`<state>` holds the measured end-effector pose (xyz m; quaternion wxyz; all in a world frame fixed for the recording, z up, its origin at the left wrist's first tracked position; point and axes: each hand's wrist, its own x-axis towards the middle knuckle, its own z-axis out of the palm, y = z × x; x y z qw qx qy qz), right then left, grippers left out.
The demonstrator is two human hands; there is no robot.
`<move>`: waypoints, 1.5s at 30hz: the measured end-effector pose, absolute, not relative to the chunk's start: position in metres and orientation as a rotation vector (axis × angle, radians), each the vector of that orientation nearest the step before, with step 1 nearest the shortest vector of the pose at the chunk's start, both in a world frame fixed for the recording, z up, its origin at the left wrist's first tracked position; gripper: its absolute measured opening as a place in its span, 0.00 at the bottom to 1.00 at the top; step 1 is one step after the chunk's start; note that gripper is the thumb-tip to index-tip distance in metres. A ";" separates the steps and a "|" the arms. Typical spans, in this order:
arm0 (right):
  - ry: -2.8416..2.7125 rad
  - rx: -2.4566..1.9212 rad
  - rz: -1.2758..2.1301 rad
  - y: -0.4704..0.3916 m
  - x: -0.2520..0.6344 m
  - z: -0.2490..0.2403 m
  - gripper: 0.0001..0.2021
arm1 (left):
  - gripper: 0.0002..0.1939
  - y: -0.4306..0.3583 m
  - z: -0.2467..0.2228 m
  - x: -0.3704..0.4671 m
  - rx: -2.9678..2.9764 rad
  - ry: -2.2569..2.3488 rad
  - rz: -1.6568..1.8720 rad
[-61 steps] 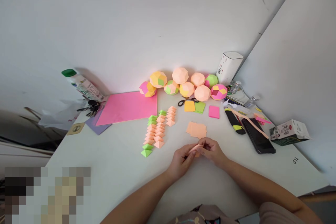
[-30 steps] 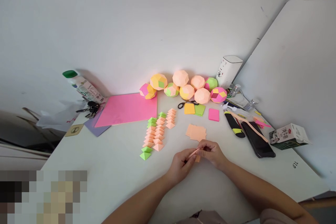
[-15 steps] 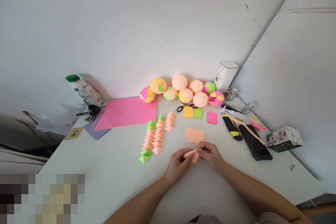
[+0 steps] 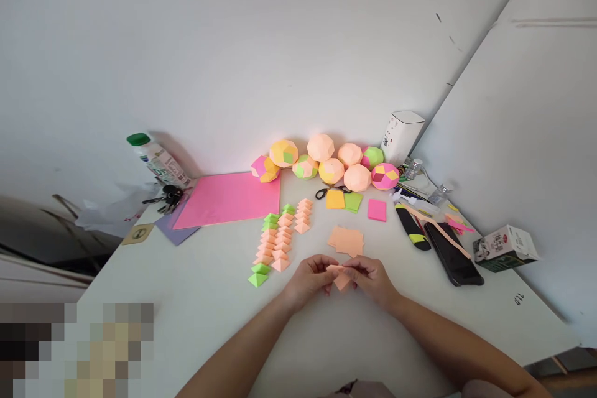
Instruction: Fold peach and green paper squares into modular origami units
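Between my two hands is a piece of peach folded paper [image 4: 342,281], partly covered by fingers. My left hand [image 4: 311,283] pinches its left side, and my right hand [image 4: 373,281] pinches its right side. Just beyond my fingers lies a loose pile of peach paper squares [image 4: 349,241]. To the left stand rows of folded paper units [image 4: 281,242], mostly peach with a few green ones. Behind the pile are an orange paper pad [image 4: 334,199], a green pad [image 4: 354,201], a pink pad [image 4: 377,210] and black scissors [image 4: 321,193].
Several faceted paper balls [image 4: 320,147] are heaped against the wall. A pink sheet [image 4: 226,199], keys [image 4: 171,196] and a leaning bottle [image 4: 161,161] are at left. On the right are a utility knife [image 4: 413,229], phone [image 4: 452,255], milk carton [image 4: 506,247] and white container [image 4: 402,137].
My fingers have shifted on the peach paper, which now shows a pointed lower edge between both hands. The camera view has turned slightly left.
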<state>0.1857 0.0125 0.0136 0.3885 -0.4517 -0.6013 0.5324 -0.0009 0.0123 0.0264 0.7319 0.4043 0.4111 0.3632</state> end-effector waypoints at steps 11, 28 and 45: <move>-1.480 -1.160 1.327 0.009 0.184 0.012 0.10 | 0.16 0.008 0.020 -0.002 1.017 0.852 0.847; -1.650 -1.184 1.232 0.007 0.182 0.018 0.15 | 0.17 0.006 0.011 0.005 0.979 0.956 0.879; -1.715 -1.072 1.373 0.008 0.183 0.021 0.14 | 0.21 0.002 0.009 0.010 0.944 0.954 0.986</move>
